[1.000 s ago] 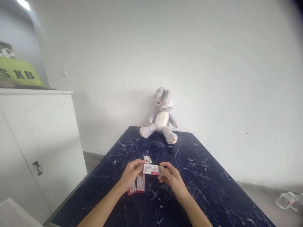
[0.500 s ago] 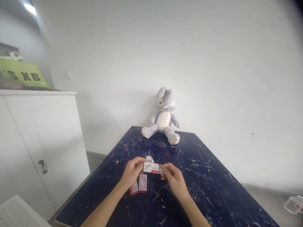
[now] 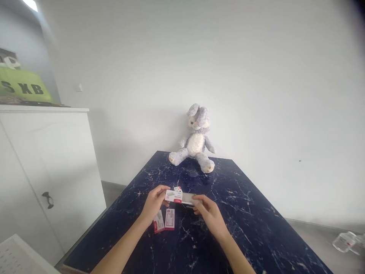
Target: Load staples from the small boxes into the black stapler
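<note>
My left hand [image 3: 156, 203] pinches one end of the red-and-white sleeve of a staple box [image 3: 173, 196], held level above the table. Fingers and thumb of my right hand [image 3: 207, 211] are closed on the box's pale inner tray [image 3: 188, 198], which sticks out of the sleeve on the right. What lies inside the tray is too small to make out. Two more staple boxes lie below my left hand: a tilted one [image 3: 159, 222] and a straighter one [image 3: 170, 219]. Another small white-and-red box [image 3: 177, 188] shows partly behind the held sleeve.
The dark blue marbled table [image 3: 242, 228] stretches toward the wall. A plush rabbit [image 3: 196, 142] sits at its far end. White cabinets [image 3: 65, 160] stand at left, with a green bag [image 3: 25, 86] on top. Clear plastic bottles [image 3: 344, 241] lie on the floor at right.
The inner tray has slid further out of the sleeve as my hands moved apart, my left hand shifting left. The view has turned slightly right.
</note>
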{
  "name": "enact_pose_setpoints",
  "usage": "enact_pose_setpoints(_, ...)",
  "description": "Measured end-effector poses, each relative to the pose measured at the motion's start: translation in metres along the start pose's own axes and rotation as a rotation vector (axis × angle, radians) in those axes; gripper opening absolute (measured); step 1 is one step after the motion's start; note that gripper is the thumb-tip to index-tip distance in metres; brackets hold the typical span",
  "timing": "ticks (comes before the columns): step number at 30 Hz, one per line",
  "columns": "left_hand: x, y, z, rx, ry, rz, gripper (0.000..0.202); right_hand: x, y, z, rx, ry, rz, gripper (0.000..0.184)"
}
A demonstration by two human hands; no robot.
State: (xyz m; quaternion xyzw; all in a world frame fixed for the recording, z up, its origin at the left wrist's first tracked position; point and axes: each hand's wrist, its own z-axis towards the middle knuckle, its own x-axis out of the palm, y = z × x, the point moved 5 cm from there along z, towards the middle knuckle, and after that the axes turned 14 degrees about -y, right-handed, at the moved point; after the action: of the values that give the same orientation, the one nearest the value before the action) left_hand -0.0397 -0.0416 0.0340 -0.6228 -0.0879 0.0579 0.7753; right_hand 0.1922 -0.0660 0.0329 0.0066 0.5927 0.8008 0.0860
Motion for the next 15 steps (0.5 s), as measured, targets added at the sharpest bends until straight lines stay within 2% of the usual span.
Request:
enact_pose_setpoints(5, 0.006, 0.0, -0.006, -0.081, 0.076, -0.024, 0.028, 0.003, 0.015, -0.006, -0.218, 0.044, -0.295, 0.019)
enact_pose_setpoints(8, 0.011, 0.003, -0.01, -0.15, 0.14, -0.058, 0.03, 0.004, 0.014, -0.007, -0.219, 0.041, -0.354, 0.018)
enact_pose_setpoints(11, 0.017, 0.005, -0.014, -0.231, 0.239, -0.193, 0.037, 0.004, 0.013, -0.007, -0.211, 0.045, -0.364, 0.017)
enact_pose_setpoints(13, 0.022, 0.006, -0.018, -0.247, 0.309, -0.256, 0.043, 0.007, 0.012, -0.008, -0.23, 0.077, -0.369, 0.014)
enact_pose_setpoints(15, 0.024, 0.006, -0.019, -0.233, 0.327, -0.259, 0.048, 0.01, 0.013, -0.01, -0.26, 0.129, -0.383, 0.012)
